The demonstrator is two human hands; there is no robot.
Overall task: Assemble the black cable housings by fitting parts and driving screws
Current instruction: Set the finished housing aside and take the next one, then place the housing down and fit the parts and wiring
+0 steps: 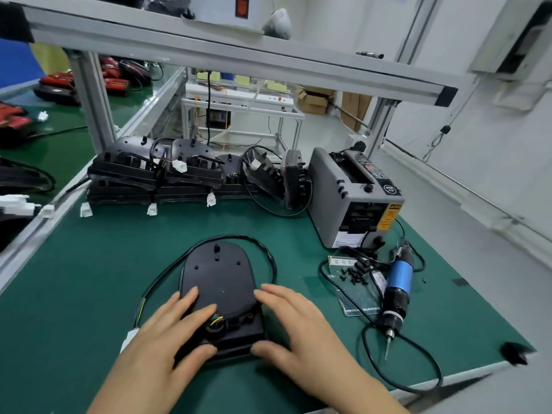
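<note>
Left hand [176, 330] & right hand [298, 321] nearest, flanking black cable housing [219, 279] at worktop [104, 264] ctr. Left fingers [191, 297] straight, slightly spread, flat on lid. Right fingers [271, 294] straight, together, touching housing's right edge. Both thumbs at near edge. Cable [263, 249] loops round far end. Right: electric screwdriver [397, 282] lying beside loose screws [355, 273], tape dispenser [355, 198] beyond. Far: stacked housings [155, 177].

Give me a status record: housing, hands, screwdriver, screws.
housing: black, flat on green mat, cable looped round it
left hand: fingers flat on its cover, thumb at near edge
right hand: against its right side, thumb at near edge
screwdriver: lying at right, untouched
screws: loose pile left of screwdriver
</note>
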